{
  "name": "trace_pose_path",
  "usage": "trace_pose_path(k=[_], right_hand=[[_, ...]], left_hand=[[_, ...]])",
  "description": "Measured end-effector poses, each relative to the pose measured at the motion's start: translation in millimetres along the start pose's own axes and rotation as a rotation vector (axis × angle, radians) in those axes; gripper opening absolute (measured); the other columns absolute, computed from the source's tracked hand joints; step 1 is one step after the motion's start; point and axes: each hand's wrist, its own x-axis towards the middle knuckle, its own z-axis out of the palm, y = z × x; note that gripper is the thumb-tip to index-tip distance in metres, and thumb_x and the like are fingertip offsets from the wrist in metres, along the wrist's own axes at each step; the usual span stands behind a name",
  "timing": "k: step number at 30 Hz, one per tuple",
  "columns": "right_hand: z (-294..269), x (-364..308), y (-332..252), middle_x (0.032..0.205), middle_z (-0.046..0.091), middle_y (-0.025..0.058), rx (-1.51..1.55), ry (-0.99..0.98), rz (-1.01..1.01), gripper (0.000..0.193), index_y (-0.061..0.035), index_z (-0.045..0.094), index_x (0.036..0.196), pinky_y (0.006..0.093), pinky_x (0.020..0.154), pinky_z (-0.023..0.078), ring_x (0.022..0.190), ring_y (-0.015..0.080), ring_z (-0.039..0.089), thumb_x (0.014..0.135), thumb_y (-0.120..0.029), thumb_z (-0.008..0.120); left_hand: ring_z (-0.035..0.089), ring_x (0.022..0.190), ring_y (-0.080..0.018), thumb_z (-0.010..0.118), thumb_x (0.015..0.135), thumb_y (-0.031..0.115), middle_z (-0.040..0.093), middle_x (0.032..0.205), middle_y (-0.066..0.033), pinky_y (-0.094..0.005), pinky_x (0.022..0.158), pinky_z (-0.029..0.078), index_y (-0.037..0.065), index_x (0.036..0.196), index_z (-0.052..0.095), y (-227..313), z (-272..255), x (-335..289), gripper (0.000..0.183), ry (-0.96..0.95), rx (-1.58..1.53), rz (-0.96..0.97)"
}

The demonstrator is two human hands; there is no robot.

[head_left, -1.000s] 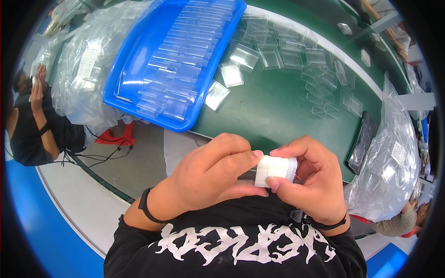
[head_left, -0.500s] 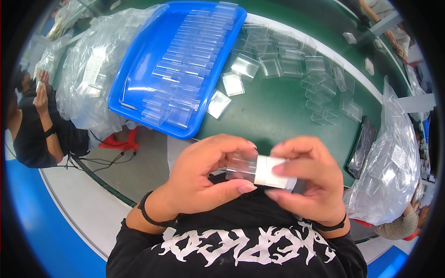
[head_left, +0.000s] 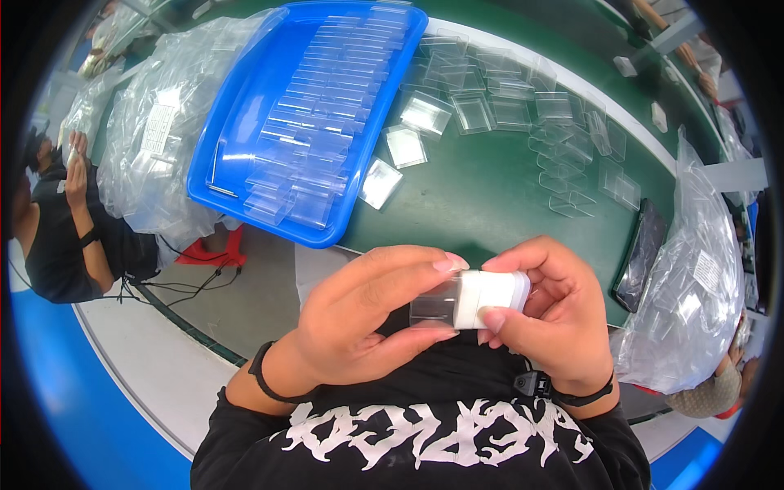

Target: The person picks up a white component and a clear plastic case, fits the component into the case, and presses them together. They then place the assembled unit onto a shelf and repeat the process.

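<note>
At far left, a bulging bag of translucent plastic (head_left: 155, 106), beside a blue, rectangular plastic tray (head_left: 249, 110) bearing overlapping rows of clear, angular plastic pieces (head_left: 327, 122).

Next, toward the chest, the left hand (head_left: 355, 322), cupped around a boxy, clear plastic cover (head_left: 433, 305), fingers along the upper edge, thumb along the lower.

Directly right of the cover and meeting it, a white, smooth-faced block (head_left: 482, 298), material uncertain, held up before the black fabric shirt (head_left: 408, 384). Pinched there by the right hand (head_left: 559, 322), thumb on the near face, index finger at the far edge.

Long axis of cover and block together: left to right across the body, nearly level in view, clear end toward the left palm, white end toward the right.

In hand, judging by the grip: fitting cover and block together or easing them apart; cannot tell which. Next, probably calls for a light, straight push or pull along that axis.

Further right, loose clear plastic pieces (head_left: 474, 113) on a green, flat tabletop (head_left: 498, 192), then a black, glossy, flat rectangular device (head_left: 639, 255) beside another translucent plastic bag (head_left: 690, 302).
</note>
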Motion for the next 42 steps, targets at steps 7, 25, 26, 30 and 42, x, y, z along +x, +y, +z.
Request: trace_pose_path(k=[7,25,26,30,42], right_hand=[[-1.9,-0.1,10.8,0.11,0.073,0.0167,0.188,0.05,-0.073,0.041,0.0075,0.058,0.126,0.0311,0.086,0.06,0.099,0.0199,0.073,0.088,0.009,0.075],[-12.0,3.3,2.7,0.103,0.077,0.0162,-0.437,-0.047,-0.411,0.031,0.0021,0.078,0.104,0.0311,0.08,0.06,0.092,0.0243,0.076,0.075,0.001,0.089],[-11.7,3.0,3.0,0.103,0.077,0.0162,-0.437,-0.047,-0.411,0.031,0.0021,0.078,0.104,0.0311,0.08,0.06,0.092,0.0243,0.076,0.075,0.001,0.089],[-11.0,2.6,1.6,0.101,0.078,0.0159,-0.406,-0.054,-0.409,0.027,0.002,0.079,0.099,0.0305,0.077,0.06,0.089,0.0233,0.076,0.075,-0.001,0.089],[-8.3,-0.6,-2.0,0.099,0.079,0.015,-0.49,-0.034,-0.379,0.025,0.0007,0.08,0.097,0.0309,0.072,0.061,0.085,0.0234,0.077,0.074,-0.002,0.09]], left_hand=[[0.071,0.106,-0.0297,0.091,0.074,0.004,0.067,0.122,-0.0223,-0.0358,0.083,0.059,-0.001,0.128,0.063,-2.2,-3.7,3.5,0.061,0.021,-0.006,0.022],[0.073,0.105,-0.0378,0.075,0.081,-0.009,0.066,0.123,-0.0216,-0.0436,0.089,0.064,-0.006,0.112,0.068,-3.6,10.6,-3.0,0.032,0.007,-0.125,0.196],[0.073,0.106,-0.0363,0.075,0.082,-0.006,0.068,0.123,-0.0222,-0.0409,0.091,0.063,-0.008,0.109,0.072,-4.0,11.1,-3.2,0.027,0.028,-0.144,0.221],[0.073,0.105,-0.0357,0.076,0.082,-0.005,0.069,0.121,-0.0213,-0.0399,0.09,0.064,-0.008,0.108,0.072,-5.3,11.0,-0.7,0.027,0.011,-0.13,0.249],[0.074,0.103,-0.0335,0.078,0.08,-0.003,0.072,0.114,-0.0179,-0.0363,0.086,0.065,-0.005,0.107,0.073,-3.2,8.2,3.1,0.027,-0.045,-0.029,0.312]])
